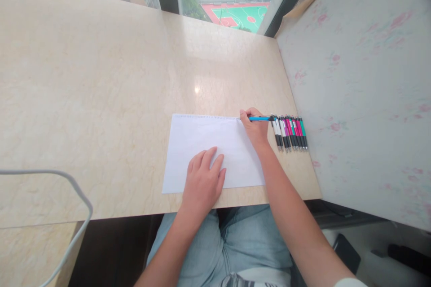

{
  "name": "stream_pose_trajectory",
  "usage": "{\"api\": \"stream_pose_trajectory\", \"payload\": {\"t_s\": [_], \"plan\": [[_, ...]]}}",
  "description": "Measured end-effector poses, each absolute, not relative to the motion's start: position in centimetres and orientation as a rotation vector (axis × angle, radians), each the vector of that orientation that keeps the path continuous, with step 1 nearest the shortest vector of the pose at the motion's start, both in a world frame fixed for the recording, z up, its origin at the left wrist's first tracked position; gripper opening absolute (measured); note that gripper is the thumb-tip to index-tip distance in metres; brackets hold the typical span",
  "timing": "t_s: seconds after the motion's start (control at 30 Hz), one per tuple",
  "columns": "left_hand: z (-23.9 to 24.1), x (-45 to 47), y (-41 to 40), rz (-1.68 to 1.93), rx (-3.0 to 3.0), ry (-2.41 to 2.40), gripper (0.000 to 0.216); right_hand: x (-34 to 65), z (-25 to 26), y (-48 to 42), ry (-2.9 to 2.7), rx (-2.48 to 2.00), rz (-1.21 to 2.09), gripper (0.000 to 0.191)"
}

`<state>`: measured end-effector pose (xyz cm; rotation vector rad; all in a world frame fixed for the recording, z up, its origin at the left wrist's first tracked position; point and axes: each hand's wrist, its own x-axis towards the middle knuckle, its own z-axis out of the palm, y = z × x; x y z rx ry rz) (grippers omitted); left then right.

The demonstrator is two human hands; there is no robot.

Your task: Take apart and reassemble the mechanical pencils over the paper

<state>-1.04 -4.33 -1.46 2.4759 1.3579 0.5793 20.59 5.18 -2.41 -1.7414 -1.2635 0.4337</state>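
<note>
Left hand (203,179) lay flat, fingers loosely apart, on the white paper sheet (202,136) on the bench (101,98). At its 1 o'clock, right hand (256,128) was clamped on a blue pen (261,119), tip at the sheet's far edge. Row of pens (291,133) lay at its 3 o'clock.

Worktop (84,76): open left of and beyond the paper sheet (202,143). Right of the paper sheet: pen row (291,133), then wall (363,98) blocking.

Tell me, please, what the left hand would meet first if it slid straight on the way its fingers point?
The left hand would cross only more of the paper, then bare table; the right hand with the blue pen seems to lie right of that line.
</note>
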Motion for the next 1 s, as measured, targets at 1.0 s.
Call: {"api": "stream_pose_trajectory", "payload": {"t_s": [1.0], "plan": [[-1.5,-1.19,-4.27,0.578,2.451,1.35,0.03,20.42,-2.3,5.35,-1.313,-1.794,0.281,0.034]]}}
